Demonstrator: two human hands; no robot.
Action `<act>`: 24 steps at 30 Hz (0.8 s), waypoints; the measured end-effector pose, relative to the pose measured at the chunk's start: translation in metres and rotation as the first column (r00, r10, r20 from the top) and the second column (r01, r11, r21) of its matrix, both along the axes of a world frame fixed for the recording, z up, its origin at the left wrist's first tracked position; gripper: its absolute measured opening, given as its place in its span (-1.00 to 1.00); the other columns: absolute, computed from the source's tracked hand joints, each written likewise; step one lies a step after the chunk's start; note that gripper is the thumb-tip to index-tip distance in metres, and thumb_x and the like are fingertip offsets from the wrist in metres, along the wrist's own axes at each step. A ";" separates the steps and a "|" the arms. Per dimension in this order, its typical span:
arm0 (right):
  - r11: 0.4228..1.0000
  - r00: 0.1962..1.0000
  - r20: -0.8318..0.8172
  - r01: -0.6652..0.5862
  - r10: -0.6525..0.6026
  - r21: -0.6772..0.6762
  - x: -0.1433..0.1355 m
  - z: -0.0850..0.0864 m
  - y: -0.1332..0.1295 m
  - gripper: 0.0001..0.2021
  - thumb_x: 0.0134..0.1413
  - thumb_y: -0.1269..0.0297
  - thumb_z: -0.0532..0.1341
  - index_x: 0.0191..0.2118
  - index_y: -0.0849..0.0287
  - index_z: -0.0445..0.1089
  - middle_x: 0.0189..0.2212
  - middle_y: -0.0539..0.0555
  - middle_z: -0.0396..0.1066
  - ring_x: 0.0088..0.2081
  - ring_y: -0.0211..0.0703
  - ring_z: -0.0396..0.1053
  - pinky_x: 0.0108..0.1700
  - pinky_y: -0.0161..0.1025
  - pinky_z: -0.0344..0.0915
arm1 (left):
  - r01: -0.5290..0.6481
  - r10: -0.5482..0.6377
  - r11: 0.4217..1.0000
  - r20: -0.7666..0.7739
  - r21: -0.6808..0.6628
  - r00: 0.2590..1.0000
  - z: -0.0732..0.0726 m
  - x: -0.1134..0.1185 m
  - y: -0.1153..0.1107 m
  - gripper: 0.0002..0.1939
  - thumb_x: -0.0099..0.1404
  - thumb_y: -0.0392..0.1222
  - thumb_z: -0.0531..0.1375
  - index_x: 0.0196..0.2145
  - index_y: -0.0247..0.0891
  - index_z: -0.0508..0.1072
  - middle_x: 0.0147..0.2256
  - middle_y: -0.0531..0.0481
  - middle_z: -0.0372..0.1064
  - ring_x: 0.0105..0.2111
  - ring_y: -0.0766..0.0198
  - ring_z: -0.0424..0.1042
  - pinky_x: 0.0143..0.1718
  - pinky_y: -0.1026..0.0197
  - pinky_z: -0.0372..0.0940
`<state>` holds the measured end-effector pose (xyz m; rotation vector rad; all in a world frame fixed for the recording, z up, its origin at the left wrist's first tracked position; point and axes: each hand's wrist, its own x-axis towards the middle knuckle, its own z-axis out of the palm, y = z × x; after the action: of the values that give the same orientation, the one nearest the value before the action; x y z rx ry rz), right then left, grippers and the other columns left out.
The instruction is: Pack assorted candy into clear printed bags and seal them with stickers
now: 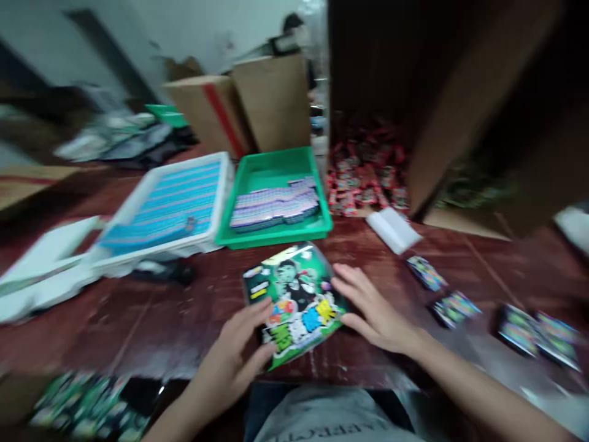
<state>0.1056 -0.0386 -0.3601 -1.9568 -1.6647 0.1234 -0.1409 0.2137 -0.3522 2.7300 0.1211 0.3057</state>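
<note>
A glossy green packet (299, 301) with a printed figure and colourful lettering is in front of me over the dark red table, turned at a slant. My left hand (237, 347) is at its left edge, palm down, thumb and fingers apart, fingertips touching the printed face. At the right edge is my right hand (372, 310), its fingers stretched out and spread against the side. Neither hand is wrapped round the packet. Beyond it stands a green tray (276, 241) with rows of small purple-and-white packs (276, 205).
Left of the green tray is a white tray (225, 184) of blue striped packs (179, 196). A black object (161, 270) lies before it. Small colourful packs (455, 309) and folded white paper (394, 230) are at right. Red wrapped pieces (363, 178) fill a cardboard box (442, 141).
</note>
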 end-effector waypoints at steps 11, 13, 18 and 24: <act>0.946 0.644 -0.760 -0.292 0.089 -0.136 -0.042 0.021 0.306 -0.72 0.22 0.26 0.30 0.04 0.10 0.46 0.03 0.09 0.54 0.04 -0.11 0.50 0.12 -0.12 0.44 | -0.357 0.453 0.820 -0.125 0.447 0.883 -0.022 -0.054 0.276 -0.28 0.20 -0.32 0.22 0.32 -0.22 0.24 0.30 -0.23 0.25 0.31 -0.13 0.17 0.26 -0.17 0.12; 0.944 0.660 -0.751 -0.241 -0.012 -0.227 -0.068 0.004 0.373 -0.79 0.21 0.26 0.29 -0.05 0.15 0.48 -0.10 0.06 0.58 -0.08 -0.15 0.52 0.00 -0.19 0.46 | -0.264 0.382 0.850 -0.187 0.456 0.905 -0.027 -0.044 0.297 -0.24 0.15 -0.34 0.26 0.31 -0.16 0.26 0.28 -0.17 0.29 0.27 -0.10 0.20 0.24 -0.11 0.12; 0.892 0.689 -0.686 -0.127 -0.236 -0.434 -0.103 -0.042 0.470 -0.84 0.16 0.17 0.30 -0.30 0.15 0.45 -0.37 0.01 0.50 -0.29 -0.19 0.44 -0.33 -0.31 0.37 | -0.115 0.270 0.877 -0.280 0.467 0.921 -0.043 -0.025 0.326 -0.47 0.21 -0.31 0.28 0.15 -0.14 0.41 0.12 -0.13 0.44 0.14 -0.05 0.29 0.13 -0.01 0.15; 0.829 0.633 -0.719 -0.213 -0.286 -0.518 -0.115 -0.060 0.495 -0.75 -0.02 0.07 0.41 -0.32 0.11 0.47 -0.38 -0.01 0.48 -0.37 -0.25 0.35 -0.44 -0.37 0.24 | -0.078 0.243 0.883 -0.308 0.463 0.920 -0.052 -0.025 0.334 -0.76 0.35 -0.26 0.18 -0.03 -0.20 0.49 -0.07 -0.15 0.50 0.01 -0.06 0.32 -0.02 0.00 0.15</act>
<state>-0.0089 0.4563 -0.4197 -1.8642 -1.0170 1.4033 -0.1656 0.5479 -0.4038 3.2137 0.4354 -0.1520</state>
